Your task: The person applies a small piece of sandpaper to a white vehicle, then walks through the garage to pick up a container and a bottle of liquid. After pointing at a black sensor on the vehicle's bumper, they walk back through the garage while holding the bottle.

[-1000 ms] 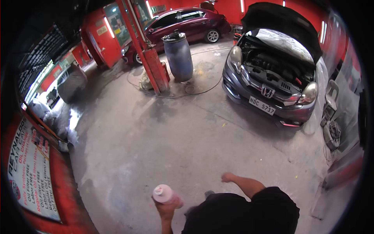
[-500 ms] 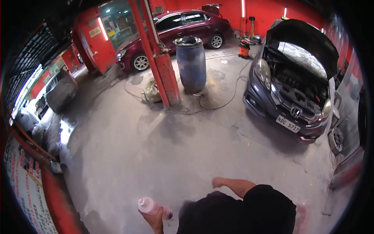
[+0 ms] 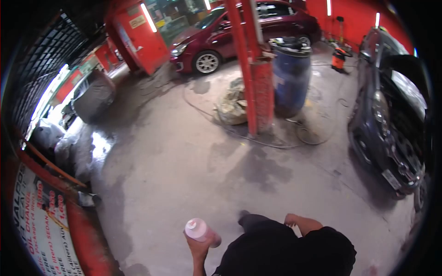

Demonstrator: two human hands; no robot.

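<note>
Where the workshop's concrete floor (image 3: 184, 156) opens out, two cars stand: one maroon car (image 3: 239, 32) at the far side and one dark grey car (image 3: 391, 133) at the right, its number plate too blurred to read. One red signboard (image 3: 41, 225) leans at the lower left. "OIL CHANGE" can be read on it, the smaller lines cannot. One red post (image 3: 255, 69) rises mid-floor, with one blue drum (image 3: 291, 78) just beside it and one pale sack (image 3: 232, 108) at its foot. One orange vacuum (image 3: 339, 59) sits beyond the drum. One pink bottle (image 3: 200, 231), white cap uppermost, is low in the view in the left hand (image 3: 201, 248), whose fingers are wrapped round its body. The right hand (image 3: 291, 220) is by the person's dark shirt; whether its fingers are apart or together cannot be told.
</note>
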